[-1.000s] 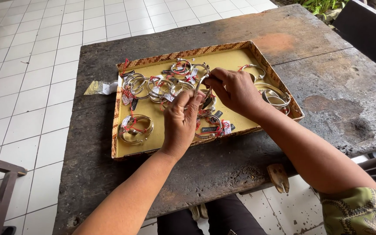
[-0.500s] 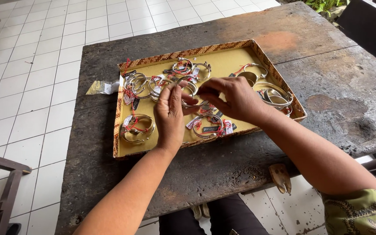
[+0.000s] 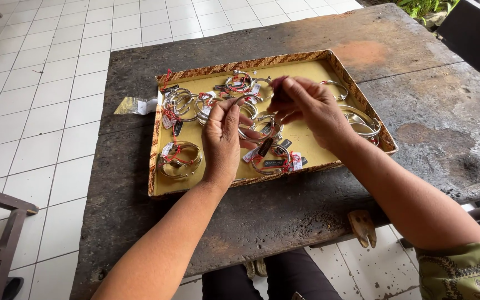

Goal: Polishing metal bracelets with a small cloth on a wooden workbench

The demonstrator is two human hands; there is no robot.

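One tray (image 3: pixel 159 141), one table (image 3: pixel 318 216), two hands; bangles clustered, tangled, exact count unclear.

A weathered dark wooden table (image 3: pixel 429 128) carries a bangle-filled shallow yellow tray (image 3: pixel 306 141).

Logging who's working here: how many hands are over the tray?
2, both the person's own: the left hand over the middle of the yellow tray, the right hand raised beside it, fingers pinched. No other hands show.

Dark weathered wooden counter (image 3: pixel 406 144) on white tiled floor (image 3: pixel 40 100); foil packet (image 3: pixel 134 105) left of the tray; dark chair (image 3: pixel 476 36) far right, plants (image 3: pixel 423 6) beyond.
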